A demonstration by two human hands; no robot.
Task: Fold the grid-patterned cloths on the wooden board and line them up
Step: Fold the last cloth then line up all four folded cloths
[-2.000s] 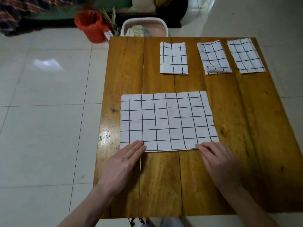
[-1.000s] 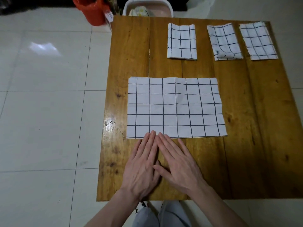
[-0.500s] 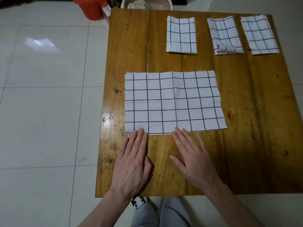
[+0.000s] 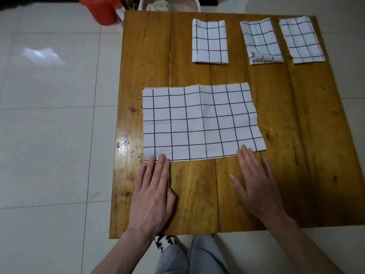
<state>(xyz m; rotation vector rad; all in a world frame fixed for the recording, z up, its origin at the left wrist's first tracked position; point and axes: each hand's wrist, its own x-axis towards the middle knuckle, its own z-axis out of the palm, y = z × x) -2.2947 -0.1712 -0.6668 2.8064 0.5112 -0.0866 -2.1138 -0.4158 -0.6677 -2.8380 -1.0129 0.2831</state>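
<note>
Lying flat across the middle of the brown wooden plank surface [image 4: 316,155] is a large white cloth with a dark grid pattern [image 4: 201,121], spread open with a faint crease running down its centre. Both hands sit at its 6 o'clock edge, palms down and fingers straight. The left hand [image 4: 154,196] has its fingertips [image 4: 162,157] touching the cloth's near edge toward the 7 o'clock corner, holding nothing. The right hand [image 4: 256,184] has its fingers slightly spread, tips resting on the near edge toward the 5 o'clock corner, also gripping nothing.

Toward 12 o'clock, three smaller folded grid-patterned cloths lie in a row, apart from one another: the left folded cloth [image 4: 210,41] sits square, the middle folded cloth [image 4: 260,41] is tilted with a curled near corner, and the right folded cloth [image 4: 301,39] is tilted likewise near the 1 o'clock corner of the surface.

Beyond the far edge, on the pale tiled floor [image 4: 49,135], stand an orange plastic bucket [image 4: 98,8] and a white basin [image 4: 167,4]. Grey trouser legs [image 4: 191,258] and a black-and-white shoe [image 4: 165,242] show at 6 o'clock.
</note>
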